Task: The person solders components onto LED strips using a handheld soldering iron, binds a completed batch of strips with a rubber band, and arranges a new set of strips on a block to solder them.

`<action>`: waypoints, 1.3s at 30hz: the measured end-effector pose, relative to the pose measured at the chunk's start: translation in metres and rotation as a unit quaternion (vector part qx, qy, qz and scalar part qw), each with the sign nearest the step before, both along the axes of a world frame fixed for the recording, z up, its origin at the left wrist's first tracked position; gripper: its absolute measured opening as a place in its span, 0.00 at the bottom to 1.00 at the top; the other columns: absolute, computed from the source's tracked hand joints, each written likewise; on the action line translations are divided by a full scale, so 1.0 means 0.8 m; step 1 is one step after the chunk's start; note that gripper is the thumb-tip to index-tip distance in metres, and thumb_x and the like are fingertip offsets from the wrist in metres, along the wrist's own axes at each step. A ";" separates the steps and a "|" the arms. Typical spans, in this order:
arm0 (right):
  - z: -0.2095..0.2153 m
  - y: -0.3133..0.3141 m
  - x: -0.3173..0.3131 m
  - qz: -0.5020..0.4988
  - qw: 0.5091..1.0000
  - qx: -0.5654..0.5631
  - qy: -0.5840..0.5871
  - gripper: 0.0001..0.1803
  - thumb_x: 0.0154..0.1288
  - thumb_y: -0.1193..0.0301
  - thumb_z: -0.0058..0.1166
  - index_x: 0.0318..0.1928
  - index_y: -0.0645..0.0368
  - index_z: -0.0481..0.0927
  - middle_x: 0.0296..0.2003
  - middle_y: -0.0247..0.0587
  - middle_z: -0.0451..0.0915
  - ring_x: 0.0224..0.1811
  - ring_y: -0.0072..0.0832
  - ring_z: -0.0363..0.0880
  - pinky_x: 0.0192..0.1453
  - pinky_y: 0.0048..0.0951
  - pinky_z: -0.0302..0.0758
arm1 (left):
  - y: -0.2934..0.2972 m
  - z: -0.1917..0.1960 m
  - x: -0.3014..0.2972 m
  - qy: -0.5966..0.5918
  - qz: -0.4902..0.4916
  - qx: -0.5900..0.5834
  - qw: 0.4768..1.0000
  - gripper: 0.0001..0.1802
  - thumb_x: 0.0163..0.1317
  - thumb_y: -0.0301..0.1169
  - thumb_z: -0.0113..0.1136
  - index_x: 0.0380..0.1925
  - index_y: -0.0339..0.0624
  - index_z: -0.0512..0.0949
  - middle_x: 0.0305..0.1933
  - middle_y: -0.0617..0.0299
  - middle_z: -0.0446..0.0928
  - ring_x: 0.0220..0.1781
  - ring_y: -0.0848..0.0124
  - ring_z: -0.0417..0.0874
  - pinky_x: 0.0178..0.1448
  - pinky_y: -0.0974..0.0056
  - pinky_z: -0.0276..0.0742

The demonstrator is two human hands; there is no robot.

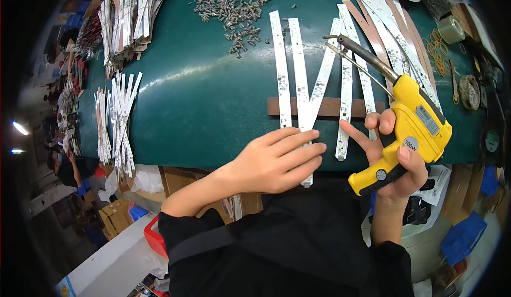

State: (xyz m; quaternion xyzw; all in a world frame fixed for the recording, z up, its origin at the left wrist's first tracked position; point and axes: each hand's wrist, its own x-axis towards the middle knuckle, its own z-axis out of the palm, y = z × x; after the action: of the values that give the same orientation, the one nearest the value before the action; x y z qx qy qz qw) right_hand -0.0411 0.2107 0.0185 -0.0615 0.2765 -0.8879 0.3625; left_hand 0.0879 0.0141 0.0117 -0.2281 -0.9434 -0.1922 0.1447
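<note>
My left hand (277,161) lies over the lower ends of white LED circuit strips, its fingers close together across them and its thumb hidden. One strip (300,68) and a slanted strip (323,76) meet under the fingers; another strip (279,57) stands just left of them. My right hand (400,188) is wrapped round the grip of a yellow soldering gun (437,143). The gun's tip (331,37) points up and left, above the strips. My right index finger reaches out to a further LED strip (346,97), seemingly touching it.
Under the strips lies a brown bar (330,107) on the green table (202,116). Small metal parts (234,4) are heaped at the back. Stacked strips lie left (125,20), near left (123,121) and back right (394,36). Rubber bands (437,52) and a tape roll (450,29) sit at right.
</note>
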 end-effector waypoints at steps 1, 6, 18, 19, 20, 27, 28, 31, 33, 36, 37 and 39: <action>0.002 0.002 -0.001 0.001 1.000 -0.002 0.009 0.36 0.50 0.72 0.53 0.61 0.71 0.62 0.42 0.48 0.72 0.55 0.40 0.71 0.68 0.59 0.63 | -0.003 0.002 0.002 0.000 -0.001 0.001 1.000 0.12 0.50 0.30 0.62 0.37 0.44 0.80 0.50 0.60 0.79 0.54 0.63 0.80 0.56 0.59 0.78; 0.004 0.008 -0.004 -0.005 1.000 -0.001 0.025 0.37 0.49 0.73 0.54 0.61 0.72 0.61 0.42 0.48 0.72 0.54 0.41 0.72 0.68 0.59 0.63 | -0.029 0.003 0.016 -0.020 -0.015 0.032 0.999 0.13 0.48 0.27 0.61 0.37 0.42 0.80 0.49 0.59 0.80 0.55 0.61 0.81 0.56 0.58 0.79; 0.001 0.010 -0.001 -0.004 0.999 -0.009 0.037 0.38 0.50 0.73 0.53 0.63 0.71 0.59 0.41 0.49 0.72 0.54 0.40 0.71 0.69 0.62 0.60 | 0.001 -0.013 -0.001 0.054 -0.003 0.005 0.999 0.13 0.54 0.34 0.66 0.40 0.44 0.80 0.47 0.60 0.80 0.50 0.62 0.82 0.52 0.58 0.80; 0.001 0.012 -0.001 -0.006 0.999 -0.015 0.040 0.38 0.50 0.73 0.53 0.64 0.71 0.59 0.41 0.49 0.72 0.54 0.40 0.71 0.70 0.62 0.60 | 0.004 -0.013 -0.006 0.059 -0.001 0.032 0.998 0.13 0.54 0.33 0.66 0.40 0.43 0.80 0.47 0.59 0.80 0.49 0.61 0.82 0.49 0.58 0.81; 0.001 0.013 -0.002 -0.007 0.999 -0.022 0.044 0.39 0.50 0.73 0.53 0.64 0.71 0.58 0.41 0.49 0.72 0.54 0.40 0.71 0.70 0.62 0.59 | 0.006 -0.010 -0.012 0.061 -0.008 0.047 0.997 0.16 0.52 0.36 0.68 0.40 0.41 0.80 0.47 0.58 0.80 0.47 0.59 0.83 0.46 0.58 0.82; 0.004 0.016 -0.006 -0.018 0.999 0.000 0.042 0.40 0.50 0.74 0.53 0.65 0.71 0.56 0.41 0.49 0.72 0.54 0.40 0.71 0.70 0.63 0.59 | 0.028 0.000 -0.031 -0.059 -0.006 0.138 0.989 0.28 0.48 0.45 0.70 0.44 0.37 0.78 0.49 0.53 0.77 0.52 0.54 0.79 0.54 0.57 0.79; 0.004 0.017 -0.006 -0.018 0.999 -0.005 0.042 0.40 0.50 0.74 0.53 0.65 0.72 0.56 0.41 0.49 0.72 0.54 0.40 0.71 0.70 0.64 0.58 | 0.026 0.001 -0.030 -0.088 -0.023 0.162 0.983 0.29 0.48 0.44 0.71 0.46 0.37 0.78 0.52 0.50 0.76 0.55 0.52 0.78 0.56 0.54 0.76; 0.009 0.019 -0.008 -0.020 0.998 -0.028 0.048 0.40 0.50 0.75 0.53 0.65 0.72 0.56 0.41 0.49 0.72 0.54 0.40 0.71 0.70 0.64 0.58 | 0.000 0.015 -0.033 -0.052 0.020 0.186 0.981 0.28 0.47 0.40 0.71 0.48 0.38 0.78 0.53 0.49 0.75 0.56 0.52 0.77 0.57 0.52 0.75; 0.012 0.018 -0.008 -0.034 0.998 0.032 0.049 0.38 0.51 0.72 0.55 0.62 0.71 0.57 0.39 0.44 0.70 0.50 0.36 0.71 0.68 0.72 0.56 | -0.031 0.011 -0.041 -0.002 0.119 0.075 0.990 0.28 0.50 0.37 0.69 0.51 0.38 0.76 0.58 0.49 0.74 0.60 0.52 0.75 0.63 0.49 0.70; 0.010 0.019 -0.012 -0.025 0.998 0.027 0.047 0.37 0.52 0.73 0.54 0.62 0.71 0.57 0.40 0.46 0.69 0.50 0.37 0.70 0.67 0.68 0.61 | -0.052 -0.005 -0.053 -0.022 0.196 -0.019 0.980 0.29 0.52 0.35 0.67 0.55 0.39 0.73 0.62 0.51 0.71 0.64 0.52 0.71 0.67 0.50 0.66; 0.011 0.020 -0.012 -0.021 0.998 0.029 0.045 0.37 0.52 0.73 0.54 0.62 0.71 0.57 0.40 0.46 0.68 0.50 0.37 0.70 0.67 0.66 0.63 | -0.055 -0.013 -0.054 -0.059 0.182 0.020 0.981 0.30 0.53 0.34 0.67 0.57 0.40 0.72 0.63 0.52 0.70 0.66 0.53 0.69 0.69 0.51 0.64; 0.012 0.021 -0.013 -0.019 0.999 0.019 0.045 0.36 0.52 0.73 0.55 0.61 0.70 0.57 0.40 0.47 0.68 0.50 0.36 0.70 0.67 0.62 0.66 | -0.062 -0.020 -0.056 -0.094 0.167 0.056 0.980 0.30 0.54 0.34 0.66 0.58 0.41 0.71 0.65 0.54 0.68 0.68 0.53 0.67 0.70 0.51 0.63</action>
State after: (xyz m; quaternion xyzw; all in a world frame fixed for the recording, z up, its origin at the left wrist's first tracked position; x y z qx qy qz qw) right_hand -0.0519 0.2273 0.0281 -0.0889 0.3105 -0.8856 0.3338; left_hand 0.0427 -0.0351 -0.0041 -0.0398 -0.9653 -0.2386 0.0984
